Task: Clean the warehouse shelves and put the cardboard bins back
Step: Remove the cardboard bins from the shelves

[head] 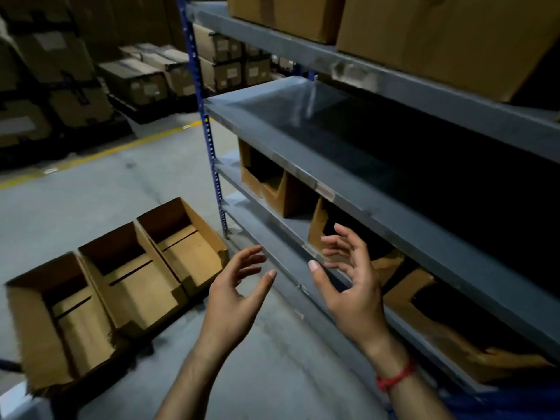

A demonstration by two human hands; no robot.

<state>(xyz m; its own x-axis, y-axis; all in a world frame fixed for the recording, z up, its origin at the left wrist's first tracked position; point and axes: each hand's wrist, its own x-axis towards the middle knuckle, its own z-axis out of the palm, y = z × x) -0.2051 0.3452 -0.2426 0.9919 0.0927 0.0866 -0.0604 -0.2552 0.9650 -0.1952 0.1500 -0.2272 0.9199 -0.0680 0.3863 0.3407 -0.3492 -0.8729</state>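
Observation:
Three open cardboard bins stand in a row on the floor at the left: the far bin [185, 244], the middle bin [133, 277] and the near bin [60, 322]. A grey metal shelf [303, 128] at chest height is bare. The shelf below it holds several cardboard bins [291, 198]. My left hand [236, 298] and my right hand [351, 286] hover in front of the lower shelf, palms facing each other, fingers spread, holding nothing.
A blue perforated upright [209, 140] marks the rack's left end. Large cartons [424, 31] sit on the top shelf. Stacked boxes on pallets [145, 80] line the far side beyond a yellow floor line [100, 156]. A red thread is around my right wrist.

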